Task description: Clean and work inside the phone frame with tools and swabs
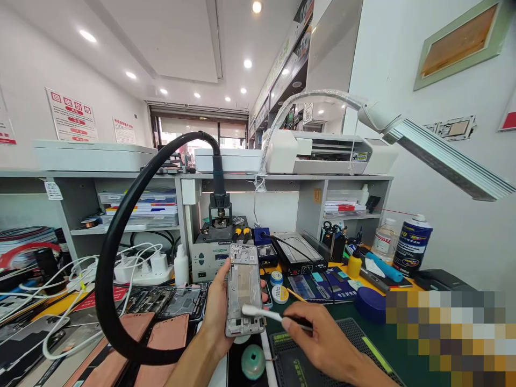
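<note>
My left hand (216, 309) is wrapped round a silver phone frame (244, 279), held tilted up above the bench with its bare inner side facing me. My right hand (318, 336) grips a brush (264, 314) with a white head and a dark handle end. The brush head lies over the lower part of the frame; its bristles cannot be made out. Below the frame is a round greenish translucent object (253, 362). Beyond my right hand stand small round tins (279, 294).
A thick black hose (105, 252) arches at the left, close to my left forearm. Phone parts (163, 338) cover the left side. A dark work mat (298, 360) lies under my right hand. Behind are a bench device (205, 262), a spray can (411, 247) and a lamp (447, 156).
</note>
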Motion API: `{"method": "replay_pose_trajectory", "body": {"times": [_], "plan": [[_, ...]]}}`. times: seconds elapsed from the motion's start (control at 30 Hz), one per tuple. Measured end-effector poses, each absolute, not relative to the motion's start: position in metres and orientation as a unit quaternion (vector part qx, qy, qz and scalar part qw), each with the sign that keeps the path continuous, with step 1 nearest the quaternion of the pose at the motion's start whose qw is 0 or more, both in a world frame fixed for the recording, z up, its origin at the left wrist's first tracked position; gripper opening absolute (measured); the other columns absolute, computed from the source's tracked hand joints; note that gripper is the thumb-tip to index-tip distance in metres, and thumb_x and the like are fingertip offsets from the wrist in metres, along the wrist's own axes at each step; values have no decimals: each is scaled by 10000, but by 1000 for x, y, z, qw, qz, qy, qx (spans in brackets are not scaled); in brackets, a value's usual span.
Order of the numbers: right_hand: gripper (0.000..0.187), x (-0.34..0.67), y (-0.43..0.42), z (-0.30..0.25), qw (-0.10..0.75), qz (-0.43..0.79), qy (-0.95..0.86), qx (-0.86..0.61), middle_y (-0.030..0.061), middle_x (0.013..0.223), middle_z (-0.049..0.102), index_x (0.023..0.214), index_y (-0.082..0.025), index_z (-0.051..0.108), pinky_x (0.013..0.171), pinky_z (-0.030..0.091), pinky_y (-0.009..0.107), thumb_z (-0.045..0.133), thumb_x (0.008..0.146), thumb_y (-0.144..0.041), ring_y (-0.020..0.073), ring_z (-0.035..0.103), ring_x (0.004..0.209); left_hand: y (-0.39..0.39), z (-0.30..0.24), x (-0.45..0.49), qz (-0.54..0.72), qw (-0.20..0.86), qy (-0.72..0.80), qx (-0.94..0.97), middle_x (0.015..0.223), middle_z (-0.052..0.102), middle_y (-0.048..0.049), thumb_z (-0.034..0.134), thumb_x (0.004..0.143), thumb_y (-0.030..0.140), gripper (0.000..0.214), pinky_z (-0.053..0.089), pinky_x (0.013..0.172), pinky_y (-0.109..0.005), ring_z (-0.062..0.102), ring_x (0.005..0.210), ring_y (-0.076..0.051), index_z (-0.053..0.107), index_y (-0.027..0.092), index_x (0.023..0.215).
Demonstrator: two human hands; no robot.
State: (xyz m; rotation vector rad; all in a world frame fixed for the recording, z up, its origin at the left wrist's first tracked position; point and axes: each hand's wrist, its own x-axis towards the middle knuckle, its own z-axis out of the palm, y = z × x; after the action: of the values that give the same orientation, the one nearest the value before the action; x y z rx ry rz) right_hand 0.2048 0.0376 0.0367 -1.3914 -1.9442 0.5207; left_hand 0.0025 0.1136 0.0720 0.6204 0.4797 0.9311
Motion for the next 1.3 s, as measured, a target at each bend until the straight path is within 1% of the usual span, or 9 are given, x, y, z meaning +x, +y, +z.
{"method": "replay_pose_trajectory", "body": {"times": [0.2, 0.27, 0.47, 0.6, 0.8, 0.93, 1.03, 1.17, 1.3], "plan": [[300, 203, 36, 37, 344, 206, -754, -521, 40, 770, 649, 859, -188, 717, 595, 355, 273, 590, 962, -439, 189, 548, 698, 114, 71, 3, 426, 824, 227, 297, 885, 692, -74, 435, 1014, 624, 542, 564, 599, -330, 668, 673, -183, 637, 133, 1124], [303, 202, 37, 36, 353, 201, -748, -525, 44, 774, 657, 863, -189, 720, 596, 354, 276, 575, 971, -431, 190, 548, 702, 114, 72, 2, 427, 823, 226, 299, 886, 690, -76, 410, 1020, 627, 551, 564, 606, -333, 666, 672, -181, 635, 132, 1110], [284, 204, 39, 35, 365, 201, -740, -528, 32, 738, 624, 824, -184, 701, 588, 340, 277, 611, 949, -423, 178, 511, 678, 114, 73, 1, 426, 825, 222, 298, 860, 683, -68, 375, 1028, 632, 566, 567, 616, -340, 657, 654, -177, 634, 131, 1077], [317, 205, 39, 35, 376, 205, -729, -533, 24, 722, 577, 827, -176, 676, 569, 320, 274, 559, 981, -428, 166, 474, 656, 114, 71, 1, 439, 818, 230, 291, 894, 695, -66, 432, 1022, 613, 528, 584, 649, -345, 669, 680, -175, 641, 137, 1116], [298, 204, 41, 34, 374, 222, -737, -518, 0, 663, 550, 792, -170, 671, 552, 313, 258, 598, 946, -415, 148, 467, 618, 119, 70, 0, 444, 808, 257, 290, 906, 726, -101, 467, 1022, 570, 502, 599, 622, -356, 700, 671, -203, 656, 124, 1153], [222, 205, 42, 33, 394, 199, -723, -532, 9, 690, 587, 821, -155, 687, 559, 326, 248, 628, 901, -354, 148, 497, 637, 116, 73, 1, 457, 795, 276, 287, 921, 743, -188, 450, 1018, 512, 514, 608, 575, -415, 715, 648, -282, 688, 70, 1126], [166, 207, 43, 32, 386, 205, -729, -527, -15, 637, 578, 768, -163, 699, 529, 314, 235, 676, 835, -313, 125, 485, 581, 114, 75, 2, 463, 785, 298, 284, 941, 751, -200, 485, 1005, 460, 472, 619, 596, -453, 725, 655, -314, 690, 65, 1162], [179, 208, 44, 32, 405, 199, -712, -537, -9, 660, 574, 797, -159, 717, 527, 320, 232, 647, 856, -313, 128, 485, 599, 117, 72, 1, 463, 778, 311, 290, 956, 756, -214, 508, 987, 459, 482, 612, 552, -489, 732, 662, -362, 680, 75, 1223], [162, 207, 43, 29, 400, 229, -718, -523, -20, 644, 577, 795, -164, 737, 506, 331, 220, 691, 815, -319, 116, 480, 563, 120, 69, 1, 461, 775, 321, 289, 965, 761, -208, 507, 990, 451, 473, 635, 647, -520, 753, 729, -371, 690, 78, 1217]]}}
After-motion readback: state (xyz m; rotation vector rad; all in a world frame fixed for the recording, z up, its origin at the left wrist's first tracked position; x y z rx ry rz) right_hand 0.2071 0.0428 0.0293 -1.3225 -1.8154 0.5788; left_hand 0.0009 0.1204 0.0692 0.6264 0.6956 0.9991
